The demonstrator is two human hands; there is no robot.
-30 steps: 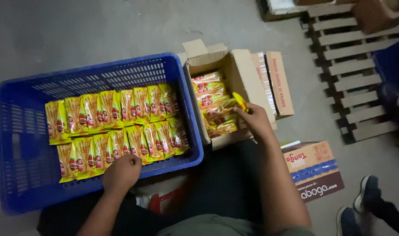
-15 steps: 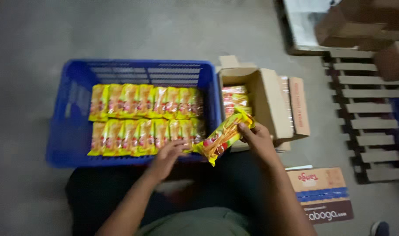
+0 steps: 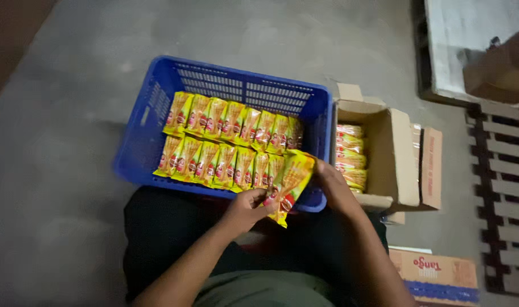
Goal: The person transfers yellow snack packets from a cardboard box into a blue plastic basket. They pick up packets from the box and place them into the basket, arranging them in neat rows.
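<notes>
Packets in both my hands

My left hand [image 3: 245, 209] and right hand [image 3: 333, 190] hold yellow packets [image 3: 288, 186] over the blue crate's [image 3: 157, 96] near corner.

Flattened carton [image 3: 436, 273] cut off at the bottom edge; blurred packet [image 3: 288, 185] print.

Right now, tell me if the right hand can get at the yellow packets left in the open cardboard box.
Probably yes: the right hand is beside the open cardboard box, nothing covers its yellow packets, though it holds a packet bundle.
</notes>
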